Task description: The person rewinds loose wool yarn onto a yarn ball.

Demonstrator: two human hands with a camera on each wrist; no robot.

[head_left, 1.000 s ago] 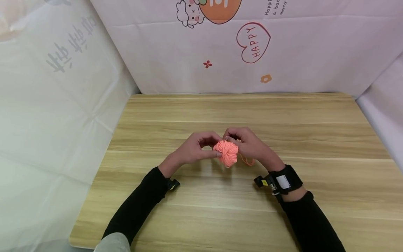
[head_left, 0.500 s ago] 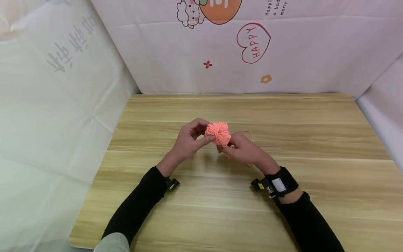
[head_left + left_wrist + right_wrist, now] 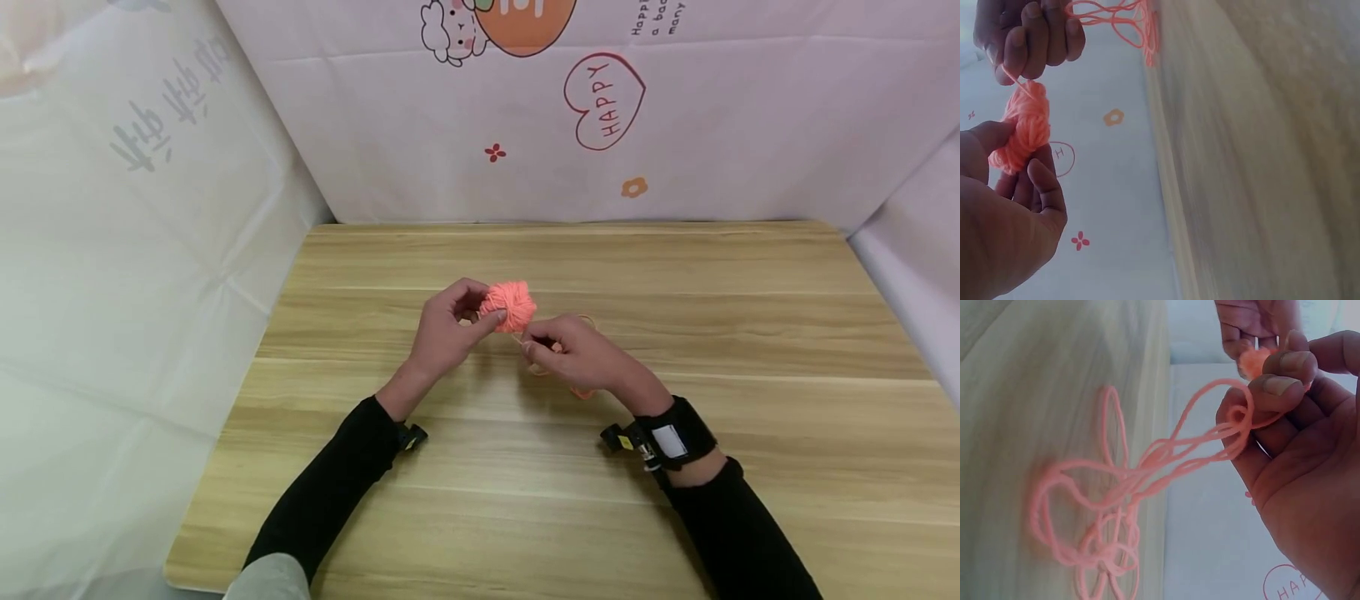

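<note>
A small ball of coral yarn (image 3: 510, 306) is held above the table between the thumb and fingers of my left hand (image 3: 447, 329). In the left wrist view the yarn ball (image 3: 1030, 125) shows its wound strands, with the thumb pressed on one side. My right hand (image 3: 581, 354) is just right of the ball and pinches the strand that runs from it. Loose loops of yarn (image 3: 1110, 487) hang from the right hand's curled fingers in the right wrist view, tangled together below them.
The wooden table (image 3: 480, 500) lies under both hands. Behind it hangs a white printed cloth (image 3: 390, 150), and another white sheet (image 3: 150, 292) stands along the left side. Each wrist wears a small camera, such as the right wrist camera (image 3: 618, 437).
The left hand has carried the yarn ball up and to the left. The right hand has shifted from beside the ball to slightly below and apart from it, a strand now stretched between them.
</note>
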